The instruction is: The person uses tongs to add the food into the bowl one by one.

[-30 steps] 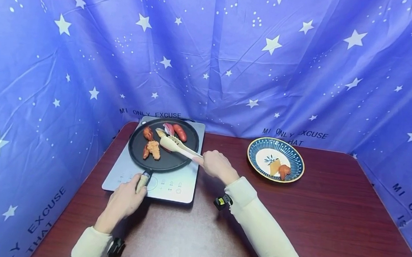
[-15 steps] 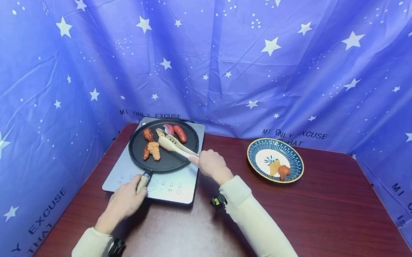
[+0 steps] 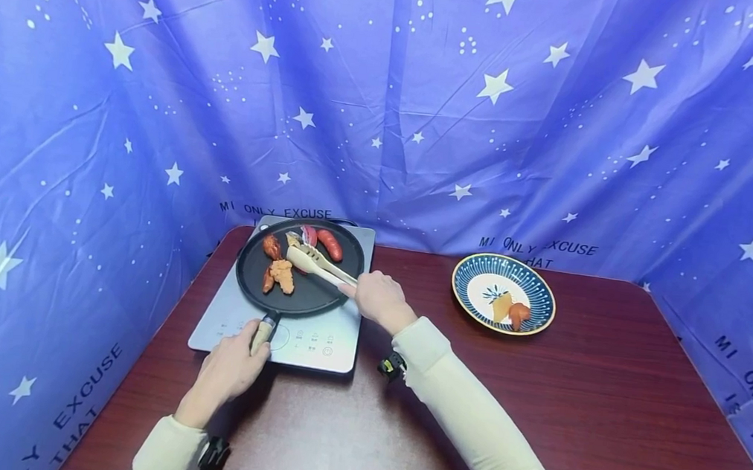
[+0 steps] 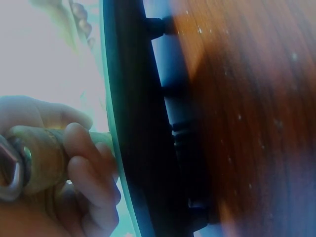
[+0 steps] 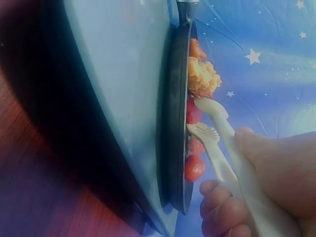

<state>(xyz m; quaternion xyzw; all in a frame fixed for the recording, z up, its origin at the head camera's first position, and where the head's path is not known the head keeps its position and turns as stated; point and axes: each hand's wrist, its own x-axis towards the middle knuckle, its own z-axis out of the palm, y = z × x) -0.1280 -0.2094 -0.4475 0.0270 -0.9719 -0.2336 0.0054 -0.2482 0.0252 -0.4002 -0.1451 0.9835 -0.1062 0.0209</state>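
Observation:
My left hand (image 3: 235,361) grips the pale handle (image 3: 261,335) of a round black frying pan (image 3: 251,287); in the left wrist view the fingers (image 4: 89,173) curl round it. Cream-coloured tongs (image 3: 320,266) are held in my right hand (image 3: 380,299), their tips spread low over the pan's middle. In the right wrist view one tong tip reaches down beside red pieces. The pan holds a fried chicken piece (image 3: 282,276), a browned drumstick-like piece (image 3: 271,247), a red sausage (image 3: 329,245) and a pink-and-white piece (image 3: 309,236). Whatever lies between the tong tips is partly hidden.
Beneath the pan is a silver induction cooker (image 3: 213,329) on the dark red wooden table (image 3: 577,402). To the right stands a blue-rimmed plate (image 3: 461,295) with a tan piece (image 3: 501,306) and a brown piece (image 3: 519,315) on it. A starry blue curtain (image 3: 422,172) surrounds the table.
My right hand and the tongs have shifted slightly left and inward over the pan. The left hand keeps its grip on the handle; the pan and plate stay in place.

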